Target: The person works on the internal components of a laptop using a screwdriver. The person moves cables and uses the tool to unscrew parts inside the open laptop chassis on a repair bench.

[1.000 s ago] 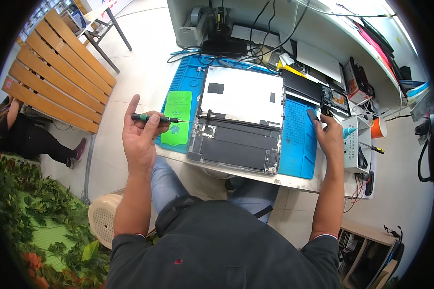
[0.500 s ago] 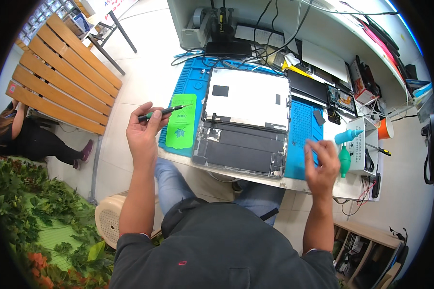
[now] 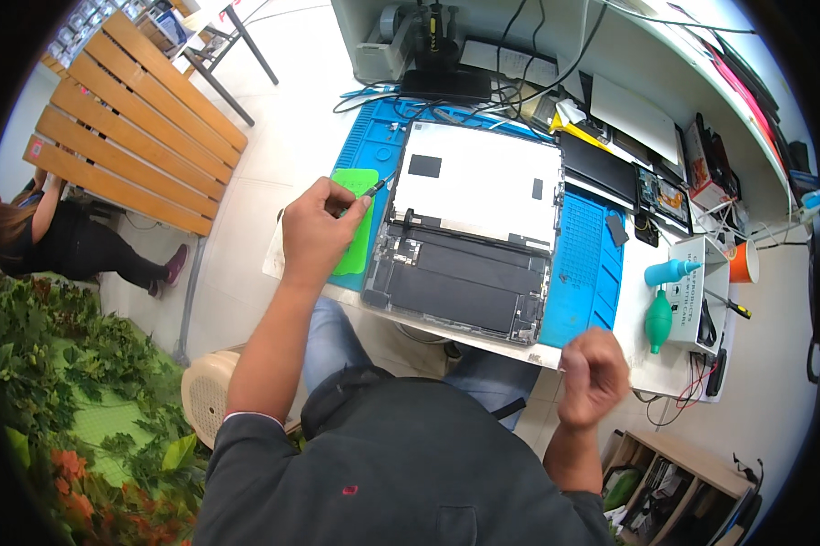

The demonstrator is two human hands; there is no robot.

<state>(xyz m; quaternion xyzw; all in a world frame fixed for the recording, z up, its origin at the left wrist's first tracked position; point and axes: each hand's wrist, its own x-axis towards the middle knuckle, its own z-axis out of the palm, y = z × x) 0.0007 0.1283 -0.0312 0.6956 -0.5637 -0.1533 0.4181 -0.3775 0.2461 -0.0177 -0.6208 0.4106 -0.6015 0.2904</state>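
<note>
The left hand (image 3: 323, 227) is pinching a screwdriver (image 3: 374, 189), which is looking light, stiff and easiest to grip along its dark handle. The opened tablet (image 3: 455, 278) is lying ahead, between both hands, and is appearing thin and fragile; its outer edges are probably offering the safest hold. The right hand (image 3: 593, 375) is hovering, fingers bent inward; whether it is pinching anything, I cannot tell.

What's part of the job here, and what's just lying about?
Job, by the look:
- precision screwdriver, in left hand
- opened tablet
- blue work mat beneath

Seemingly just lying about:
- green bulb blower
- light-blue bottle
- orange cup
</note>
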